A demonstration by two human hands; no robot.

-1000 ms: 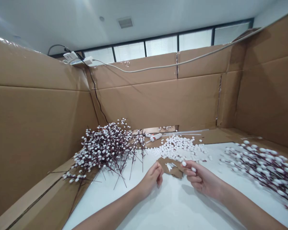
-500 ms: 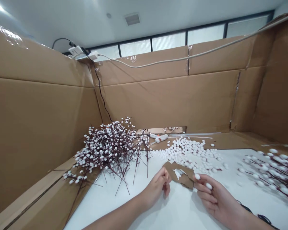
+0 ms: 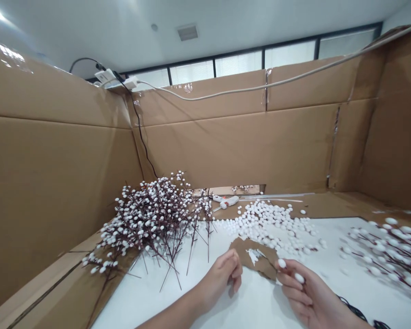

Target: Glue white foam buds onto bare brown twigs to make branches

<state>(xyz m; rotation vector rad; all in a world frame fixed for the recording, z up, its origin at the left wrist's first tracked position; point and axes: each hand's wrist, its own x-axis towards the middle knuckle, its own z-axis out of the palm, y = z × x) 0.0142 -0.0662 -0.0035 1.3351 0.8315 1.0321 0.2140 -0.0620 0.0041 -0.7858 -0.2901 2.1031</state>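
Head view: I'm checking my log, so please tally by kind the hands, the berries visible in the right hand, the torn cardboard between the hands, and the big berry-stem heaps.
Hands, left hand and right hand: 2
White berries visible in the right hand: 2
Torn cardboard: 1
Berry-stem heaps, left heap and right heap: 2
Total: 7

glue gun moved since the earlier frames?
No, not visibly. The glue gun still lies just in front of the opening in the back cardboard wall; the whole view shifted.
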